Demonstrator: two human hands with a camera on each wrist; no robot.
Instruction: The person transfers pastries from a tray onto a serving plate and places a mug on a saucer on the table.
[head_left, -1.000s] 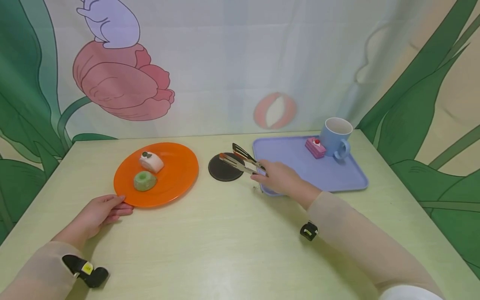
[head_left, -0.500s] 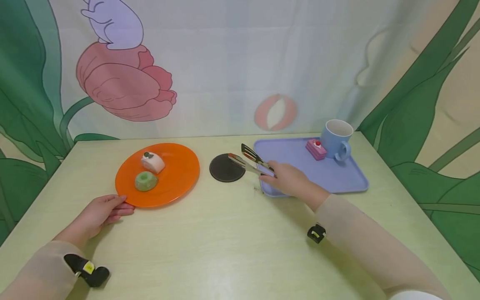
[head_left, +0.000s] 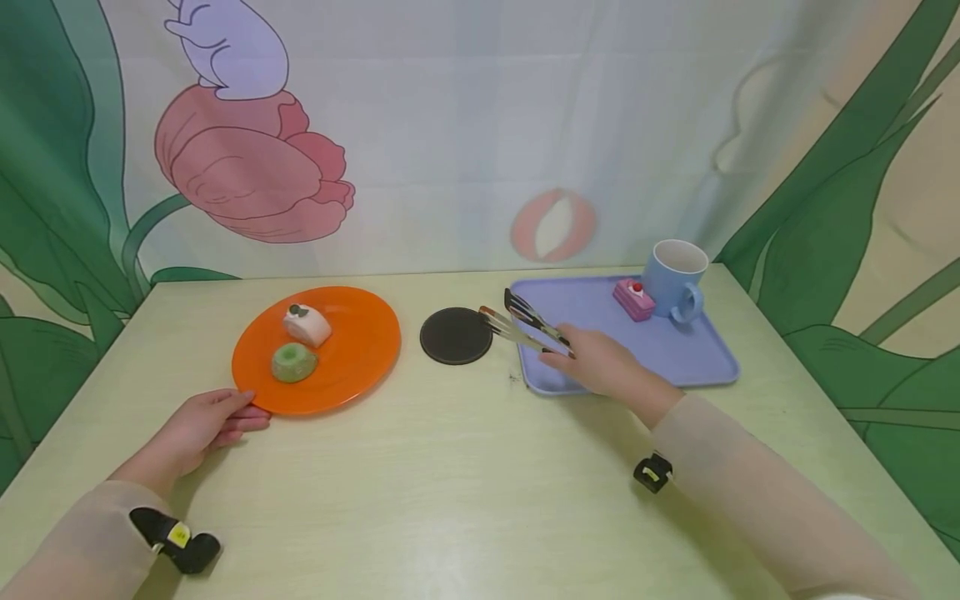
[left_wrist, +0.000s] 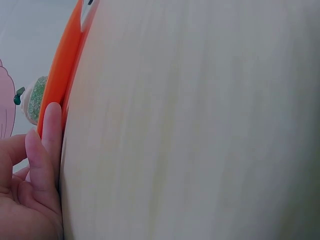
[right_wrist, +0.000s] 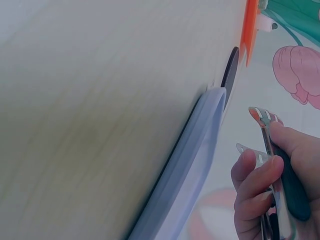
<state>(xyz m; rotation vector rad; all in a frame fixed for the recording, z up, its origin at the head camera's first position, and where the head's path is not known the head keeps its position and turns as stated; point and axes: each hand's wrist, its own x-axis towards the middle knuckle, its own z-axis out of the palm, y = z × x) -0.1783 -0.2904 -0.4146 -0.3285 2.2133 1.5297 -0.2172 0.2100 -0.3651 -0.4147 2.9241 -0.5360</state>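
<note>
My left hand (head_left: 198, 427) holds the near-left rim of a round orange plate (head_left: 356, 346), thumb above and fingers at its underside. On that plate lie a white toy cake roll (head_left: 308, 326) with a dark green topping and a green ring-shaped toy cake (head_left: 293, 363). My right hand (head_left: 600, 360) grips metal food tongs (head_left: 517, 334), which have dark green handle pads (right_wrist: 295, 190). The tongs' tips are spread, with nothing between them, over the gap between a black round coaster (head_left: 456, 337) and a lavender tray (head_left: 592, 312). The hand is above the tray's left part.
On the tray's far right, a pink toy cake slice (head_left: 633, 299) with a red cherry sits beside a light blue mug (head_left: 673, 282), whose handle points toward the front right. A printed curtain (head_left: 420, 150) hangs behind the pale wooden table (head_left: 420, 483).
My right hand has drawn the tongs rightward, from over the black coaster toward the tray. The left hand stays at the plate, and the cakes keep their places.
</note>
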